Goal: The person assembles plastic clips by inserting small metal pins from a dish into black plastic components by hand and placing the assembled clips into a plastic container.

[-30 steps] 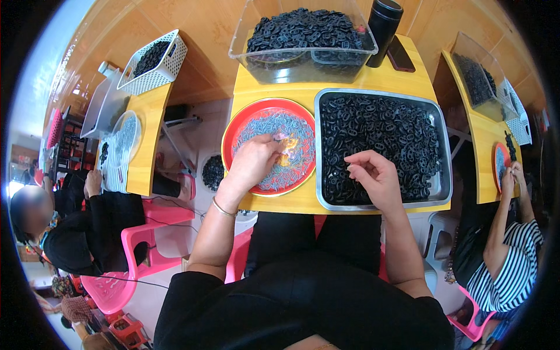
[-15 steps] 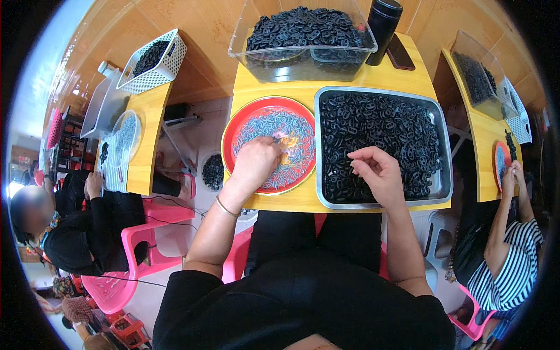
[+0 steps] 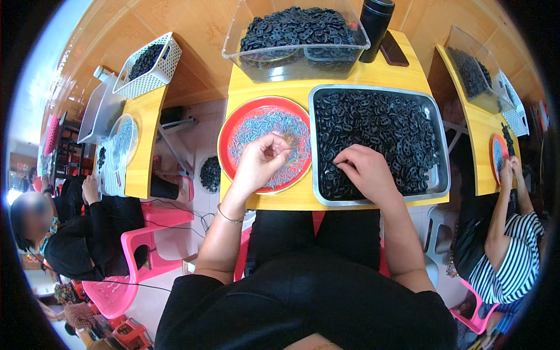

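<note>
Head view: red plate [image 3: 228, 135] holds grey pieces, metal tray [image 3: 438, 140] black rings.

Seen from above, with the yellow table [image 3: 326, 84] as landmark: left hand [image 3: 258, 165] curled over the red plate [image 3: 233, 125] of small pale pieces at its left half; right hand [image 3: 364, 172] pressed into the black rings [image 3: 385, 125] in the metal tray [image 3: 438, 125] at its right half. Beyond both, at the far edge, stood a clear tub [image 3: 291, 61].
</note>
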Tool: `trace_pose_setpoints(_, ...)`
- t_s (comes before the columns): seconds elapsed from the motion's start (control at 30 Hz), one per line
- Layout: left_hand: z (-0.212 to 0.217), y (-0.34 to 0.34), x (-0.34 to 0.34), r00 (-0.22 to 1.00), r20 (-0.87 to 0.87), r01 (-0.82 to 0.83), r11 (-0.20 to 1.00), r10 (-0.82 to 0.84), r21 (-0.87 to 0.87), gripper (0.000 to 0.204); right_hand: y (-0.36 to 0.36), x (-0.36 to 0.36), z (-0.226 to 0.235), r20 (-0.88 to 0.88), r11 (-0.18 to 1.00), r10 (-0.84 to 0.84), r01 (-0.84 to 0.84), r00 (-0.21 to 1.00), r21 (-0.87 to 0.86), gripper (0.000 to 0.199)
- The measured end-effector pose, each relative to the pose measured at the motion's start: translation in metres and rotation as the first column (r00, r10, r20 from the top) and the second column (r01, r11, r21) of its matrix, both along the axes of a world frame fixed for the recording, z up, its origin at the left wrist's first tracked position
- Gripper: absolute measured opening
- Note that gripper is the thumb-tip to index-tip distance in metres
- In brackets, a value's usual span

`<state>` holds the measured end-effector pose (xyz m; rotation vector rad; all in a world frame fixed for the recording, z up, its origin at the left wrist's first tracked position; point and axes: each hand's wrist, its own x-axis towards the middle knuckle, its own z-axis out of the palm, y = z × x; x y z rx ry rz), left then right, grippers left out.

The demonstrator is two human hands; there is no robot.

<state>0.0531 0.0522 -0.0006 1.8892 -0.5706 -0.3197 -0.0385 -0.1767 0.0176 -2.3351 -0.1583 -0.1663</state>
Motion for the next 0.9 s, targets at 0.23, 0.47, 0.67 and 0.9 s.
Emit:
trace_pose_setpoints(0.23,-0.003,-0.014,-0.017,0.946,-0.303,-0.019,0.916,-0.113,-0.4,0.01,0.018,0.012,-0.016,0.032,0.941,0.088,-0.073,0.996,-0.33,0.011)
trace_pose_setpoints(0.47,-0.002,-0.019,-0.028,0.891,-0.43,-0.063,0.899,-0.145,-0.433,0.012,0.016,0.008,-0.01,0.033,0.948,0.049,-0.036,0.998,-0.316,0.012)
trace_pose_setpoints(0.67,-0.011,-0.029,-0.035,0.849,-0.498,-0.103,0.867,-0.179,-0.487,0.011,0.006,-0.002,-0.007,-0.03,0.989,-0.086,0.089,0.996,0.115,0.02)
trace_pose_setpoints(0.9,-0.011,-0.041,-0.039,0.854,-0.485,-0.118,0.838,-0.188,-0.533,0.01,0.002,-0.007,-0.007,-0.036,0.932,-0.113,0.118,0.993,0.343,0.016)
